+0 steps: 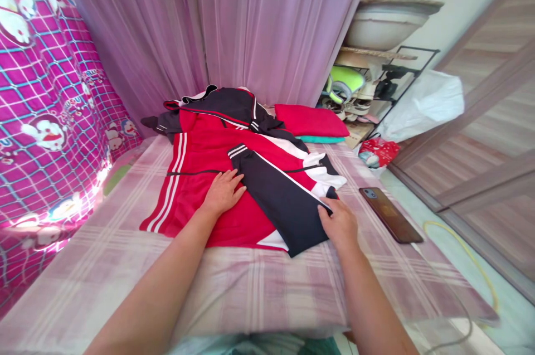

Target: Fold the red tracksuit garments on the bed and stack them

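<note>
A red jacket (188, 199) with white stripes at its hem and a dark zipper lies spread on the bed. One dark sleeve (280, 199) with white piping is folded across its front, the striped cuff pointing to the far left. My left hand (225, 190) rests flat on the red body beside the cuff, fingers spread, fingertips touching the sleeve edge. At the right, my right hand (340, 221) has its thumb and fingers closed on the sleeve's outer edge near the white collar (328, 176). Its fingertips are partly hidden.
Behind the jacket lies a heap of dark clothes (221, 101), with a folded red garment (311, 120) on a teal one to its right. A phone (390, 215) with a cable lies on the checked sheet (104, 249). A shoe rack (384, 87) stands beyond the bed.
</note>
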A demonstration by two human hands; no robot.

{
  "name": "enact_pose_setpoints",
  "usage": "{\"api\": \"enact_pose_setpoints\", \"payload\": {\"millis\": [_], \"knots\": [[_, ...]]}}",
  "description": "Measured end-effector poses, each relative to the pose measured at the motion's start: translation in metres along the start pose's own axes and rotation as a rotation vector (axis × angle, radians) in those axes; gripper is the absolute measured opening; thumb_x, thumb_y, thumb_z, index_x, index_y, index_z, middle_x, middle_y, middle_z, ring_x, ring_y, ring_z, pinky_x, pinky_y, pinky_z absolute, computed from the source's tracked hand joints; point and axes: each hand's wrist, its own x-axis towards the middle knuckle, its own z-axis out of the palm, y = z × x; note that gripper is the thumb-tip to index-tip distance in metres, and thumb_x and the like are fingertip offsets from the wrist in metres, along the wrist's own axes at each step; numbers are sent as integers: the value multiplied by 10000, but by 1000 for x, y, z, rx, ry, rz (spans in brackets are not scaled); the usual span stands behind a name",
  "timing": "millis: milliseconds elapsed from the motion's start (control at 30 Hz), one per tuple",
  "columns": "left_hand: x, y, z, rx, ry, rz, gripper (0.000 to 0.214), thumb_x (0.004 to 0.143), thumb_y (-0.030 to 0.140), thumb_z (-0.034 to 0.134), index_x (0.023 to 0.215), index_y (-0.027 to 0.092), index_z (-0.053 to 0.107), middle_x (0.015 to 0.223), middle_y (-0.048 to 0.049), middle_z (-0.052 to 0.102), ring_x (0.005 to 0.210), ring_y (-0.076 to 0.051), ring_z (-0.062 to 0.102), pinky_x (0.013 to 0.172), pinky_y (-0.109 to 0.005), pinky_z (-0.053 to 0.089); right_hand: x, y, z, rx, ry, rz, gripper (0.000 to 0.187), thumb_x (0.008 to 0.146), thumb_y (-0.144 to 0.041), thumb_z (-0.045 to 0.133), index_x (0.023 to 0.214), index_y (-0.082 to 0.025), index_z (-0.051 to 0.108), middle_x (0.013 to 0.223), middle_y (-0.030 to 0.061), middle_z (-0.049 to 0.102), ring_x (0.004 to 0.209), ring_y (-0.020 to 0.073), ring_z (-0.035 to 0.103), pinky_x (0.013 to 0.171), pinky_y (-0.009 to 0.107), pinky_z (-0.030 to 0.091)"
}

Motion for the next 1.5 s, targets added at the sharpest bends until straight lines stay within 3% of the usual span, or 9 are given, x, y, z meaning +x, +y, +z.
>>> {"api": "enact_pose_setpoints", "payload": {"millis": [567, 833, 1500], "knots": [[1, -5, 2, -50, 60, 2, 376, 957, 407, 439, 1194, 250, 686, 1485, -83, 525, 1373, -252, 479, 1165, -454, 360, 3, -5, -8, 128, 12, 91, 358, 851, -384, 453, 918, -209, 759, 901, 92, 745, 766, 231, 646, 723, 349, 493], [0, -1, 3, 64, 65, -59, 495, 960, 457, 421, 1399, 275, 560, 1446, -94, 567, 1391, -328, 445, 1171, -556, 294, 2, -7, -8, 132, 16, 83, 346, 849, -364, 460, 921, -206, 759, 939, 96, 753, 778, 225, 655, 743, 340, 500], [-1, 2, -3, 24, 8, -45, 512, 973, 449, 406, 1400, 216, 563, 1479, -70, 532, 1417, -315, 413, 1196, -566, 247, 3, -6, -8, 148, 8, 66, 329, 816, -367, 487, 896, -210, 765, 859, 72, 751, 641, 191, 594, 674, 319, 466]]}}
